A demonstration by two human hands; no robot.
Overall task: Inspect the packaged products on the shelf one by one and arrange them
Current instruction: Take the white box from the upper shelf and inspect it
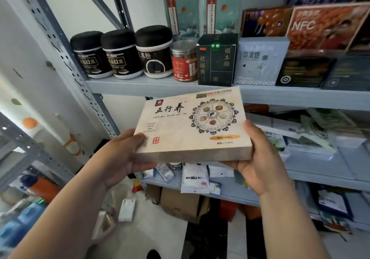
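I hold a flat beige box (180,126) with black characters and a round ornamental emblem, face up, in front of the grey metal shelf (140,87). My left hand (122,156) grips its left near corner, thumb on top. My right hand (258,158) grips the right near corner, thumb along the side edge. On the upper shelf stand three black jars (120,54), a small clear jar with a red label (184,62), a dark green box (217,60), a pale blue box (262,60) and dark boxes (304,71).
Two tall teal boxes (202,14) and orange-patterned boxes (324,26) stand at the back of the upper shelf. The lower shelf (320,176) holds loose sachets and flat packs. Cardboard boxes (180,204) and small packs lie on the floor. Another rack stands at the left.
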